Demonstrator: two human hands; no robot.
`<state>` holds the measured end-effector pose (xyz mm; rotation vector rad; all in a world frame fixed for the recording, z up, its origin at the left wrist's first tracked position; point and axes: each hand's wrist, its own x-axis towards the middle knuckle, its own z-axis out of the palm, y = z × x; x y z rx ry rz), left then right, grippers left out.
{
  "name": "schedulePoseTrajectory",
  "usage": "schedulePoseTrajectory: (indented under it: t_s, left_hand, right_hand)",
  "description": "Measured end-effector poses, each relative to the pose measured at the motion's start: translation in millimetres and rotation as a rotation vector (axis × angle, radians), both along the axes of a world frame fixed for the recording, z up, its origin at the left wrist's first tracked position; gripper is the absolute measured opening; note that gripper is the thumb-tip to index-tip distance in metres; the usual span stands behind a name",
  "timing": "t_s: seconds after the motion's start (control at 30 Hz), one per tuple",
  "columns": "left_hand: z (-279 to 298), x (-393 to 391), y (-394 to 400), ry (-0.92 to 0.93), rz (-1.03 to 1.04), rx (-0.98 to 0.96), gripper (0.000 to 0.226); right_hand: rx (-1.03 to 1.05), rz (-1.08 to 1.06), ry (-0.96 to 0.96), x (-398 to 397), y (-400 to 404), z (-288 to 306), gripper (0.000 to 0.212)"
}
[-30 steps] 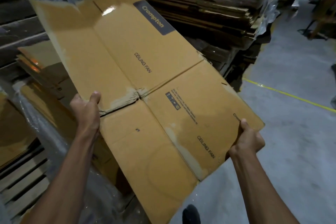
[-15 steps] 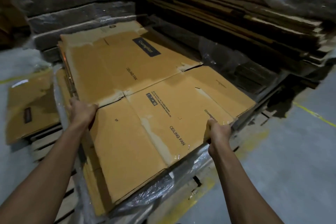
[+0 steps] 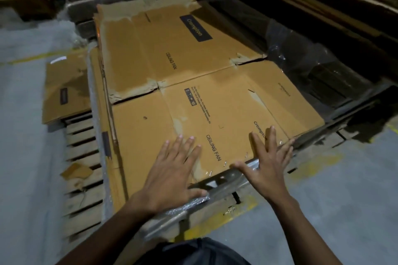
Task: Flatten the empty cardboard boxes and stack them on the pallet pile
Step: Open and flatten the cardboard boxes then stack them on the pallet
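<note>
Grey concrete floor (image 3: 344, 211) with worn yellow line paint; on it I see a wooden slat pallet (image 3: 84, 180), film-wrapped at its near edge. Directly on the pallet sits the pile of flattened cartons (image 3: 101, 127), topped by a flattened box (image 3: 193, 84) printed "Crompton" and "CEILING FAN". Left of the pile a smaller flattened carton (image 3: 66, 86) lies on the slats, with a torn cardboard scrap (image 3: 76, 171) nearer me; whether it touches the pile I cannot tell.

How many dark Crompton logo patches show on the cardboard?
2: one on the top flattened box's far flap, one on the lower sheet left. Others may be hidden.
</note>
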<state>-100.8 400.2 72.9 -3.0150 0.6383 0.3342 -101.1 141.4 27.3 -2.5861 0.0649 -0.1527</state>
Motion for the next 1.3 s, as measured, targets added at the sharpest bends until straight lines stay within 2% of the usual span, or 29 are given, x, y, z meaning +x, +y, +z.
schedulePoseTrajectory:
  t_s: [0.07,0.17,0.27,0.33,0.43,0.53,0.57,0.67,0.73,0.9,1.1,1.3]
  left_hand:
    - [-8.2,-5.8,-2.4,-0.114,-0.040,0.020,0.113]
    - [-8.6,-3.9,-4.3,-0.186,-0.035,-0.065,0.115]
    - [-1.3,-1.0,-2.8,-0.280,-0.055,-0.088,0.105]
    - [5.6,8.4,5.0,-0.301,-0.056,-0.080,0.091]
    - [25.2,31.2,19.4,-0.263,-0.043,-0.105,0.077]
    - [48.5,59.0,32.1,-0.131,0.049,-0.159,0.094]
    - [54.7,66.9,35.8,-0.122,0.065,-0.169,0.094]
    - [63.9,95.0,50.2,-0.133,0.081,-0.155,0.077]
    - [58.8,115.1,59.8,-0.132,0.103,-0.135,0.073]
    - [30.5,152.1,74.2,-0.119,0.147,-0.109,0.071]
    - [10.3,164.0,68.3,-0.136,0.164,-0.072,0.073]
    - [2.2,167.0,67.3,-0.155,0.169,-0.064,0.078]
  right_hand:
    - [-0.089,0.057,-0.029,-3.1,-11.4,-5.7,0.100]
    - [-0.203,0.008,-0.146,5.0,-18.3,-5.2,0.072]
    - [-0.235,-0.061,-0.228,24.0,-12.3,6.1,0.078]
    - [-0.240,-0.064,-0.221,36.8,-5.6,17.0,0.082]
    - [-0.198,-0.023,-0.263,63.2,2.5,34.7,0.080]
    - [-0.200,0.025,-0.252,94.6,16.1,53.9,0.071]
    - [-0.208,0.034,-0.230,104.0,21.4,59.0,0.068]
    - [-0.219,0.071,-0.170,134.0,38.9,68.9,0.057]
    - [-0.222,0.106,-0.122,152.6,48.4,71.1,0.051]
    - [-0.280,0.176,0.035,189.0,59.4,66.3,0.058]
    - [-0.326,0.201,0.126,210.1,53.0,53.1,0.081]
    - [-0.352,0.196,0.146,212.0,55.4,50.5,0.076]
